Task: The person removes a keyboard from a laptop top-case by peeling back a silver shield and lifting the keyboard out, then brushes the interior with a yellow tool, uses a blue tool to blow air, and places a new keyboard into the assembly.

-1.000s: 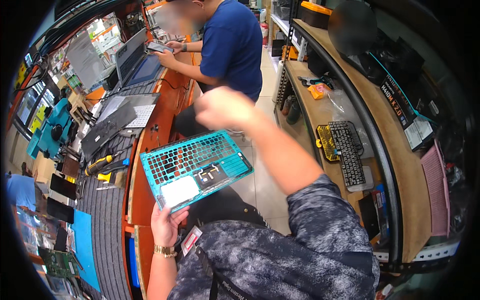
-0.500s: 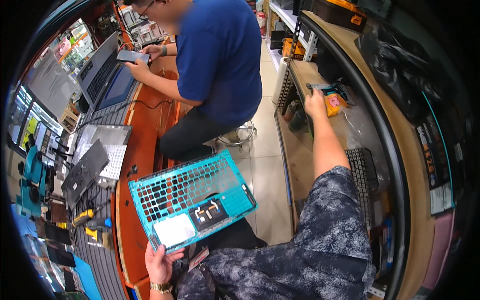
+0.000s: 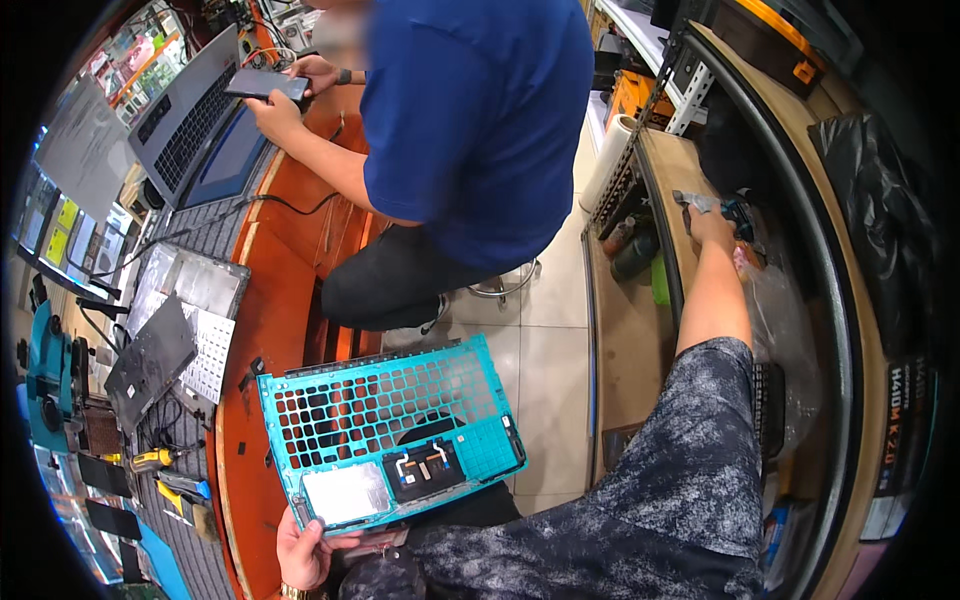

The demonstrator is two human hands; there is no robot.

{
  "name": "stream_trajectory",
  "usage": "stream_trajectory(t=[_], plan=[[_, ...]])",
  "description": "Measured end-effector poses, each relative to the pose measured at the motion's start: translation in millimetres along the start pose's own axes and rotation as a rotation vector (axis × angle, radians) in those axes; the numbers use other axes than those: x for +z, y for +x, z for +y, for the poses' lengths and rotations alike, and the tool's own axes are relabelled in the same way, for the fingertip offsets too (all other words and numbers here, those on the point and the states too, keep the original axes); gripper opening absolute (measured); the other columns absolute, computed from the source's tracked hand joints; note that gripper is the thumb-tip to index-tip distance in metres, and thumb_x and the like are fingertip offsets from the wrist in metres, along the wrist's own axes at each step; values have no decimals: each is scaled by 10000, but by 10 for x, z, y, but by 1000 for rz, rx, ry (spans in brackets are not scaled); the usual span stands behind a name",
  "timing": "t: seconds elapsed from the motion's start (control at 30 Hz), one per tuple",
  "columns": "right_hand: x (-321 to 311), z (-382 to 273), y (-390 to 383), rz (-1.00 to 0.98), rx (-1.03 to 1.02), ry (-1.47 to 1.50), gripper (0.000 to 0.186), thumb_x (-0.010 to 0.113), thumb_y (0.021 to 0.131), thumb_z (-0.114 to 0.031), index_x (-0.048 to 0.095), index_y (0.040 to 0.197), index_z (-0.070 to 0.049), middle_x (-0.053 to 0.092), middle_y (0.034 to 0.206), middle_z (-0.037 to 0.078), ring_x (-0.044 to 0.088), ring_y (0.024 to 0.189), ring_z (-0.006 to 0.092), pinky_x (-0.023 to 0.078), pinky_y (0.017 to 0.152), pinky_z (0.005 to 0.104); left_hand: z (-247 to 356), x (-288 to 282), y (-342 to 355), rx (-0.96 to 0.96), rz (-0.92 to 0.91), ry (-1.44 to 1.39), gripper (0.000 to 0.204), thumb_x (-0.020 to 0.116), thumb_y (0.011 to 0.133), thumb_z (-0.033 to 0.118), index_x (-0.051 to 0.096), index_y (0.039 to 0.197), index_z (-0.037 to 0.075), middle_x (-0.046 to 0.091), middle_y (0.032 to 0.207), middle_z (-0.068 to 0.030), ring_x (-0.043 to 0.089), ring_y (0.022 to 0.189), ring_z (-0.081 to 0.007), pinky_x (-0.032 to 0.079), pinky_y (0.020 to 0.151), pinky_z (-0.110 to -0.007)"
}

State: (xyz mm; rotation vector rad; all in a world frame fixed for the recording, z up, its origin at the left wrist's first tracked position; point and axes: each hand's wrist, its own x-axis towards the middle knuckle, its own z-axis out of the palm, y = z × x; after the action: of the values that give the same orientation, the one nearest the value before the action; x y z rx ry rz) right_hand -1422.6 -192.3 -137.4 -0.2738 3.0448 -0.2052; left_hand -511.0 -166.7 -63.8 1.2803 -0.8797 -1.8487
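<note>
A teal laptop top case (image 3: 490,455) with a grid of key openings is tilted in front of me, its inner side up. My left hand (image 3: 305,550) grips its lower left corner, the thumb on top. A dark touchpad part (image 3: 425,470) with small ribbon cables sits in the case, beside a silvery-white panel (image 3: 345,495). Stretched out to the right, my right hand (image 3: 712,226) is on the shelf with its fingers closed around a small grey item (image 3: 694,200) I cannot make out. Dark and teal things (image 3: 738,215) lie right beside that hand.
A co-worker in a blue shirt (image 3: 470,130) sits ahead, holding a phone (image 3: 268,84) near an open laptop (image 3: 185,140). Loose laptop panels (image 3: 150,360) and yellow-handled tools (image 3: 180,490) lie on the left bench. A black curved shelf edge (image 3: 835,300) borders the right arm.
The view has shifted, so the co-worker and shelf sit farther right in it. My right hand remains at the shelf items; my left still holds the top case.
</note>
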Motion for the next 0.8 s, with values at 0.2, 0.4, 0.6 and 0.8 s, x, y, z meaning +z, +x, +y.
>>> stream_trajectory(t=[0.2, 0.4, 0.6, 0.8], plan=[[-121, 166, 241, 175, 174, 245, 773, 621, 1100, -513, 512, 1705, -44, 660, 1595, 361, 615, 1538, 498, 446, 1312, 576, 13, 12, 123, 15, -28, -36, 602, 669, 1138, 150, 392, 1605, -112, 772, 1264, -368, 854, 965, -492, 782, 753, -517], [99, -217, -39, -50, -59, 29, 799, 613, 1064, -602, 734, 1420, 104, 724, 1497, 364, 656, 1503, 482, 509, 1244, 576, 216, 77, -214, 37, 3, 3, 567, 621, 1167, 141, 375, 1615, -106, 755, 1329, -368, 848, 1034, -497, 777, 836, -524], [-377, 296, 309, -40, 175, 1001, 628, 613, 1052, -618, 796, 1189, -33, 781, 988, 138, 715, 818, 333, 574, 761, 474, 58, -166, -67, 24, -92, -66, 613, 629, 1166, 168, 379, 1678, -58, 740, 1428, -300, 833, 1138, -467, 758, 908, -517], [-681, 441, -2563, -401, -166, 1918, 434, 558, 1129, -497, 684, 1314, -126, 699, 955, 45, 651, 747, 198, 474, 595, 363, 14, -297, -64, 45, -214, -111, 521, 590, 1200, 159, 428, 1666, -10, 740, 1449, -282, 829, 1172, -444, 738, 962, -512]])
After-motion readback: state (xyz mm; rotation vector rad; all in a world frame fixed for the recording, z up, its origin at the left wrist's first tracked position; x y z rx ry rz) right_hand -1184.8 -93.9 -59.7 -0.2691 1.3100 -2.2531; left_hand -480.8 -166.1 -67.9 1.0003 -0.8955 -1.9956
